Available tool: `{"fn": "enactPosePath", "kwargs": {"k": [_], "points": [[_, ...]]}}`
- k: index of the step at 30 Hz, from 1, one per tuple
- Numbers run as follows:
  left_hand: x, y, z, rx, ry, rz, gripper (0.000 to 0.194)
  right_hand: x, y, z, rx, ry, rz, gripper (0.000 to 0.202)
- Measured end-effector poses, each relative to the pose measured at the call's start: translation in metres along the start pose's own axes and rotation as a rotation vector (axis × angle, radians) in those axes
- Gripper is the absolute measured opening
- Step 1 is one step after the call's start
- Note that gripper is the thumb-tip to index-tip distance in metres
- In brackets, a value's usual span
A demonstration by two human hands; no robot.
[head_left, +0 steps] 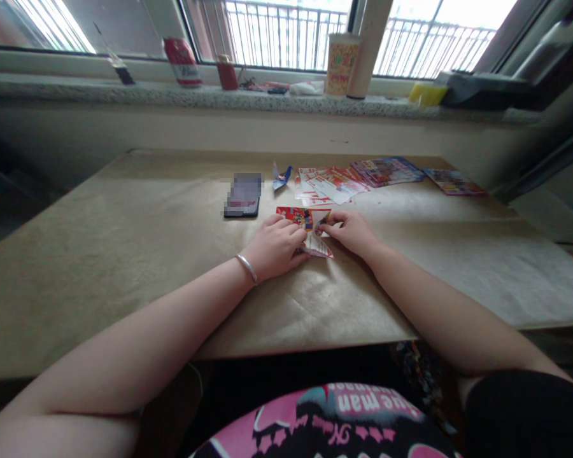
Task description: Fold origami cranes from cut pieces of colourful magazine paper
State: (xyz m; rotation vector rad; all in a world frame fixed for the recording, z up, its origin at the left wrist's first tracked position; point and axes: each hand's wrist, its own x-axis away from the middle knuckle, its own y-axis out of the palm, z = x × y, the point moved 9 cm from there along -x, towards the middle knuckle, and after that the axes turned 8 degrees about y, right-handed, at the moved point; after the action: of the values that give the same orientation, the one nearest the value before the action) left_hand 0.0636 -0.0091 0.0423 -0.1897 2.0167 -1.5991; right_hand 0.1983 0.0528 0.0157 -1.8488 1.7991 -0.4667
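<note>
A folded sheet of red and white printed paper lies on the table in front of me. My left hand, with a silver bangle at the wrist, rests over its left side and holds it down, fingers across the top and thumb by the near edge. At the right side, my right hand pinches a raised flap of the same paper between thumb and fingers. Part of the sheet is hidden under my left hand. Just beyond it stands a small blue and white folded paper figure.
A phone lies left of the paper figure. Loose printed sheets, a stack of colourful sheets and another small pile lie at the back right. On the windowsill stand a red can and a patterned paper cup.
</note>
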Motion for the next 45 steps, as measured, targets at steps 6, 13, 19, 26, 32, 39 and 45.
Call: {"fn": "enactPosePath", "kwargs": {"k": [6,13,19,26,32,39,45], "points": [[0.005,-0.004,-0.011,0.022,-0.043,0.151,0.071,0.004,-0.001,-0.006,-0.024,-0.058,-0.006,0.015],[0.002,-0.005,-0.012,0.018,0.000,0.145,0.100,0.016,-0.001,-0.027,0.099,-0.220,-0.036,0.014],[0.001,-0.018,-0.005,-0.026,0.061,0.150,0.079,0.021,-0.006,-0.032,0.094,-0.265,0.005,0.013],[0.002,-0.018,-0.011,0.004,-0.006,0.205,0.084,0.020,-0.003,-0.030,-0.043,-0.261,-0.009,0.017],[0.002,-0.011,-0.016,0.054,-0.020,0.224,0.090,0.019,-0.001,-0.031,-0.107,-0.312,-0.016,0.020],[0.004,-0.005,-0.027,0.124,-0.090,0.231,0.091,0.011,0.010,-0.020,-0.293,-0.226,-0.123,0.025],[0.004,-0.002,-0.031,0.218,-0.124,0.232,0.084,0.010,0.020,-0.012,-0.407,-0.083,-0.205,0.034]]}}
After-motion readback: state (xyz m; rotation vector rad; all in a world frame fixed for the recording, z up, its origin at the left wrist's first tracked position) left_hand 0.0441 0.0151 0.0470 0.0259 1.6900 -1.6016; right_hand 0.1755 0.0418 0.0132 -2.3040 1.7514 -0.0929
